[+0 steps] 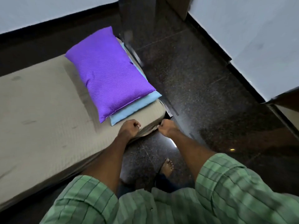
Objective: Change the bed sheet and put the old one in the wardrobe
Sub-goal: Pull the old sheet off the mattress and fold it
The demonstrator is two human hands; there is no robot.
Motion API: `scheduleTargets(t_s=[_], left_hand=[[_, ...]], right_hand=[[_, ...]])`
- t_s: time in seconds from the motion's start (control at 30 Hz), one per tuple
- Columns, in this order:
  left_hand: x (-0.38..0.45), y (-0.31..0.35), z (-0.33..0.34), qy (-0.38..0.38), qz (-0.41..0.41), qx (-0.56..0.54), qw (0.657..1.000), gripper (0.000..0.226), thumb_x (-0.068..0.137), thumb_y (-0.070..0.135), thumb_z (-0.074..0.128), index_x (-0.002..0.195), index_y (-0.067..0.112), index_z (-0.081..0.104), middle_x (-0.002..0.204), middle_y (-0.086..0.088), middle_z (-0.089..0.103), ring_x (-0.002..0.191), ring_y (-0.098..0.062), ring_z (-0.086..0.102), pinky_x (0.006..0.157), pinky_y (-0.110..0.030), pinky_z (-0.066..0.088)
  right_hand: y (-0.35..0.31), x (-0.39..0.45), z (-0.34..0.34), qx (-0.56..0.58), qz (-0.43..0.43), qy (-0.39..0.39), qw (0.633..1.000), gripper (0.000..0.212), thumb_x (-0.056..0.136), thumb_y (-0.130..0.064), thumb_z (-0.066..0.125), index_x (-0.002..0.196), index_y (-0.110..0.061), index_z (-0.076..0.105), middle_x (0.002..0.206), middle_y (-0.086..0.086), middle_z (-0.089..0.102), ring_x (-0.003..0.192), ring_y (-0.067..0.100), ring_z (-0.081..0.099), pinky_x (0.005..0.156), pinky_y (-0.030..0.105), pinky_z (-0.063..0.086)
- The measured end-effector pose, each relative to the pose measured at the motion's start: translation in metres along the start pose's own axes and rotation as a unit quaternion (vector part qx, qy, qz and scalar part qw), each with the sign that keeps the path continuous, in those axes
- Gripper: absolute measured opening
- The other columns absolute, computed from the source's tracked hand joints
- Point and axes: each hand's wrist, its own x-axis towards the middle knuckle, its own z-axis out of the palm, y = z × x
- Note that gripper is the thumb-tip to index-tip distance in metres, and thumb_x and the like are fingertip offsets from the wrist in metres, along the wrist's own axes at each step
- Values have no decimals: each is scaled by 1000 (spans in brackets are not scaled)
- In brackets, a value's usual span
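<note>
Both the left hand point(131, 126) and right hand point(167, 128) grip the beige bed sheet point(48, 113) at the mattress corner nearest the purple pillow point(106, 73), which a hard pull could drag off.

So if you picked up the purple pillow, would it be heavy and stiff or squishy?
Probably squishy: the purple pillow looks puffy, with soft dents in its cover. It likely weighs little for its size, since it barely flattens the light blue pillow under it. Its woven cover looks slightly shiny, so it might slide off if the beige bed sheet is pulled.
</note>
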Motion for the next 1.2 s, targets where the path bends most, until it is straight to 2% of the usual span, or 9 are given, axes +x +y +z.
scheduleTargets(t_s=[0.27, 0.53, 0.6, 0.67, 0.73, 0.8, 0.93, 1.1, 1.2], left_hand=[[70, 44, 63, 12, -166, -203, 965, 14, 88, 27, 63, 85, 24, 76, 103, -3, 78, 102, -26, 71, 96, -39, 57], [180, 33, 135, 9, -306, -329, 893, 19, 99, 19, 57, 99, 12, 75, 85, -3, 70, 67, -17, 63, 56, -24, 44], [209, 28, 155, -1, -348, -351, 869, 23, 102, 24, 55, 97, 9, 72, 85, -5, 69, 66, -18, 63, 58, -27, 48], [223, 16, 184, -11, -391, -380, 838, 31, 104, 31, 55, 103, 4, 70, 91, -9, 71, 75, -23, 66, 76, -38, 59], [232, 9, 210, -11, -427, -400, 811, 39, 103, 39, 55, 108, 3, 69, 102, -13, 71, 85, -27, 67, 89, -41, 57], [243, 7, 222, -17, -449, -412, 792, 45, 104, 48, 52, 114, 7, 67, 107, -12, 70, 96, -29, 68, 90, -40, 55], [261, 4, 236, -25, -478, -459, 748, 48, 106, 51, 42, 116, 9, 65, 109, -11, 69, 102, -29, 67, 100, -43, 52], [268, 40, 241, 18, -481, -560, 675, 60, 103, 61, 42, 101, 8, 70, 92, -7, 72, 90, -24, 66, 91, -37, 50], [283, 37, 256, 114, -480, -575, 653, 58, 102, 57, 39, 103, 7, 68, 98, -10, 75, 84, -22, 67, 80, -36, 54]], right_hand=[[21, 116, -45, 16, -4, -68, 998, 43, 97, -38, 54, 122, -6, 67, 125, 19, 68, 117, 38, 63, 92, 37, 50], [38, 235, -8, 100, 132, -82, 983, 64, 99, -51, 49, 142, -4, 56, 143, 21, 58, 128, 40, 56, 107, 45, 47], [48, 262, 7, 115, 153, -97, 977, 70, 99, -57, 48, 147, -6, 52, 147, 20, 55, 132, 39, 54, 110, 45, 45], [63, 288, 33, 137, 162, -119, 970, 80, 95, -68, 45, 150, -10, 50, 148, 19, 54, 132, 39, 54, 110, 46, 45], [89, 330, 71, 171, 194, -119, 959, 104, 73, -91, 42, 143, -16, 57, 140, 15, 62, 121, 39, 63, 103, 51, 51], [102, 352, 89, 201, 196, -91, 955, 105, 65, -94, 45, 132, -16, 65, 127, 13, 70, 109, 37, 68, 96, 51, 56], [83, 328, 67, 213, 126, -63, 967, 41, 98, -48, 60, 93, -11, 75, 99, 12, 75, 98, 33, 68, 85, 35, 52], [86, 316, 37, 279, 102, -125, 947, 40, 94, -28, 66, 57, -13, 60, 54, 0, 56, 51, 16, 49, 56, 30, 39], [82, 305, -4, 321, 35, -201, 925, 42, 99, -24, 65, 60, -12, 56, 51, 1, 43, 44, 10, 34, 47, 24, 28]])
